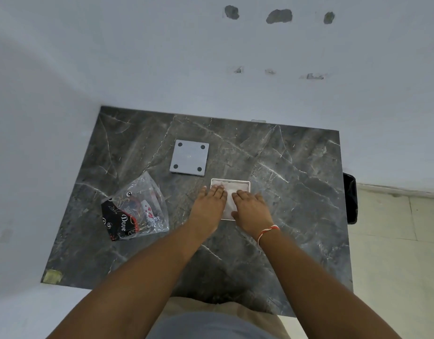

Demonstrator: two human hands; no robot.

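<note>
The person is standing at a dark marble table (284,167) set into a corner of a white wall (162,57), with both forearms reaching forward over the near edge. A shallow white square box (238,182) is sitting on the table slightly right of centre, and a pale tissue lining (228,203) is lying inside it. The left hand (208,204) is lying flat with its fingers straight and together, the fingertips pressing on the lining at the box's left side while the heel of the hand is extending over the table. The right hand (251,209) is likewise lying flat, fingers straight, pressing on the lining and covering the box's near right corner. Neither hand is grasping anything; both are spread and released, palms down. The two hands are sitting just beside each other, with a narrow strip of lining showing between them. A red-and-white thread band (268,232) is circling the right wrist. A grey square plate (189,157) with four dark round spots at its corners is lying flat beyond the box, to its left and apart from it. A clear plastic bag (137,209) holding black printed material is lying well to the left of the hands. A dark bin (350,199) is standing against the table's right edge.
</note>
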